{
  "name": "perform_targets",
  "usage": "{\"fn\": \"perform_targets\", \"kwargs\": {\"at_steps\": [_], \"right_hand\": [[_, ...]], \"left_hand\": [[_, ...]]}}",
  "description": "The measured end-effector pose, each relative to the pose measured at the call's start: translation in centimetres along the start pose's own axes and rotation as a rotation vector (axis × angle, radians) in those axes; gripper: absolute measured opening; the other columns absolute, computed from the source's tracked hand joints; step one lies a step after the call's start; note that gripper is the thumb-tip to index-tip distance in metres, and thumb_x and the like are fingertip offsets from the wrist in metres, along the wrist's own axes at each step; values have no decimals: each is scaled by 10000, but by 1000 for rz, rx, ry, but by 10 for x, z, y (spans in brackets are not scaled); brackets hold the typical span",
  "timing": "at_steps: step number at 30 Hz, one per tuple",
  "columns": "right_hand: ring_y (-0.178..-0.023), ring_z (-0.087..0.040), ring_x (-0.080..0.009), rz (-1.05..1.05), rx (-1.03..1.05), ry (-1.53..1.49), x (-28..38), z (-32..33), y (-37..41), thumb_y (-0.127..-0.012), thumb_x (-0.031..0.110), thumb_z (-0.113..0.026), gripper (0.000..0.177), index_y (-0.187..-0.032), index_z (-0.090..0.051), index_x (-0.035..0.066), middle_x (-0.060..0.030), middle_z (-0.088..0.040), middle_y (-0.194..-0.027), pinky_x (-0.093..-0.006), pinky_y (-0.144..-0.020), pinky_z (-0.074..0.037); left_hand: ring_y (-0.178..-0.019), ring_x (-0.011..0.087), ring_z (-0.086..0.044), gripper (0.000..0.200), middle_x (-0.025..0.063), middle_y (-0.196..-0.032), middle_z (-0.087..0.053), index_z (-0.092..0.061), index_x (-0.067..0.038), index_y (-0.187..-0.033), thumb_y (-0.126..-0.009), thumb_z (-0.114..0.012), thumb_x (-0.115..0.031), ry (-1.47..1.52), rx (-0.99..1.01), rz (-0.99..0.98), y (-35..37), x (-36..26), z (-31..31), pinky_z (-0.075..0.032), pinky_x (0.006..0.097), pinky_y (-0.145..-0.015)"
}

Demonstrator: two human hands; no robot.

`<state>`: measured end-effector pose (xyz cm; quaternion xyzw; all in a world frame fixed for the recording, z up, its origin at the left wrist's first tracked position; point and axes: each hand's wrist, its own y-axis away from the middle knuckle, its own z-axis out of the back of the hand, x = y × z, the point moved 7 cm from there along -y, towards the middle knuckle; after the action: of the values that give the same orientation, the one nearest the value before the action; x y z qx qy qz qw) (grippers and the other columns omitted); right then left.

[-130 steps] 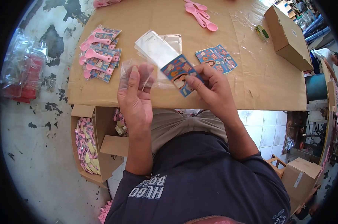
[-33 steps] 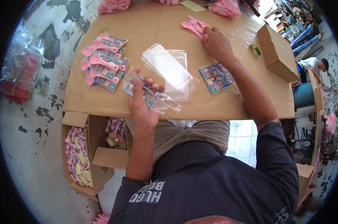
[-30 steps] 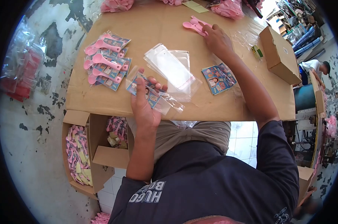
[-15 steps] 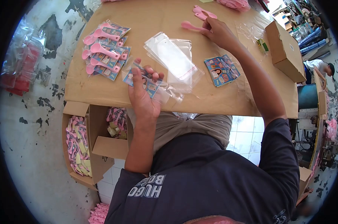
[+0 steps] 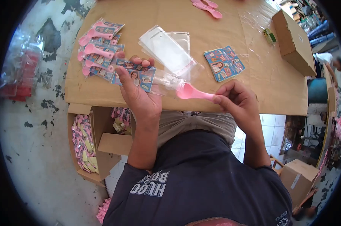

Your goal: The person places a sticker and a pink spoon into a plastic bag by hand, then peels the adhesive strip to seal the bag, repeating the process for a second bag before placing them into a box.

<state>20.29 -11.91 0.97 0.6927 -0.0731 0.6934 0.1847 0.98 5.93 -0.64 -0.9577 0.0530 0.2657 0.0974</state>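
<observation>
My left hand [image 5: 140, 88] holds a clear plastic bag [image 5: 164, 83] with a printed blue card [image 5: 138, 77] inside, its mouth toward the right. Pinched by the handle in my right hand [image 5: 236, 100] is a pink spoon [image 5: 195, 92], its bowl touching the bag's open end. A stack of flat clear bags [image 5: 166, 49] lies beyond my left hand. Loose blue cards [image 5: 224, 64] are piled just past my right hand. To the left, several filled packs with pink spoons [image 5: 99, 49] overlap on the table.
More pink spoons [image 5: 208, 6] lie at the table's far side. A cardboard box [image 5: 292, 43] stands at the right of the brown-covered table [image 5: 132, 19]. Below the left edge, an open carton [image 5: 84, 145] holds many packed spoons. Another person [image 5: 328, 60] is at the far right.
My right hand has come back from the far side with a pink spoon, bringing it to the bag's mouth. My left hand still holds the bag with the card.
</observation>
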Motion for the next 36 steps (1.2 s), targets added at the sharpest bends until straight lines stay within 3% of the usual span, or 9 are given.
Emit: {"fn": "perform_targets", "kwargs": {"at_steps": [8,12,17,21,23,26,28,31,36], "right_hand": [[-856,-662,-65,54,99,-406,-9,-27,1,-995,21,-675,183,-1145,-577,-10,-64,-694,-1047,-220,-758,-544],[-840,-645,-57,141,87,-367,-8,-34,-1,-964,18,-708,245,-1152,-552,9,-43,-665,-1012,-214,-727,-530],[-778,-548,-34,290,-110,-121,-15,-29,-10,-856,5,-794,414,-1189,-550,42,14,-561,-891,-211,-623,-452],[-860,-561,-93,447,-271,63,10,-29,1,-809,24,-831,427,-1182,-631,72,-19,-600,-922,-253,-663,-467],[-980,-582,-191,945,-224,484,39,-37,21,-796,105,-855,345,-1116,-726,100,-89,-668,-1085,-307,-751,-494],[-1039,-586,-274,1078,34,345,51,-34,29,-823,149,-836,226,-1037,-777,109,-149,-661,-1291,-360,-822,-497],[-1150,-599,-311,1014,68,324,51,-26,26,-842,115,-796,258,-1098,-770,108,-184,-614,-1401,-388,-917,-501],[-1371,-505,-375,918,-181,651,58,-21,12,-834,50,-755,341,-1158,-768,158,-158,-584,-1462,-477,-1117,-424],[-1392,-480,-385,1023,-166,826,62,-46,7,-795,41,-751,394,-1131,-779,246,-116,-573,-1487,-486,-1103,-446]], "left_hand": [[-995,166,-610,523,54,-1072,-589,-455,-64,-1435,-1065,-576,-413,63,101,234,29,44,-34,-500,381,-1067],[-991,157,-609,544,46,-1064,-578,-441,-53,-1445,-1067,-568,-423,179,86,372,42,56,-42,-521,355,-1029],[-984,150,-615,534,49,-1061,-569,-406,-39,-1484,-1091,-531,-379,255,130,527,57,63,-50,-556,331,-967],[-1004,169,-639,477,63,-1104,-586,-396,-37,-1503,-1114,-490,-297,233,125,590,58,59,-46,-551,374,-1012],[-1020,183,-652,478,72,-1117,-614,-407,-44,-1499,-1107,-504,-300,241,103,598,51,57,-35,-543,408,-1033],[-1110,227,-649,486,110,-1192,-637,-413,-40,-1499,-1099,-516,-296,291,85,656,42,48,-24,-512,461,-1085],[-1184,257,-633,494,138,-1253,-633,-406,-29,-1503,-1097,-514,-289,334,94,703,40,41,-29,-488,480,-1114],[-1375,307,-532,540,198,-1513,-492,-364,-8,-1538,-1096,-491,-292,319,197,771,46,33,-48,-394,479,-1207],[-1481,353,-406,604,255,-1585,-398,-281,28,-1572,-1114,-401,-348,248,206,903,68,44,-56,-400,482,-1187]]}}
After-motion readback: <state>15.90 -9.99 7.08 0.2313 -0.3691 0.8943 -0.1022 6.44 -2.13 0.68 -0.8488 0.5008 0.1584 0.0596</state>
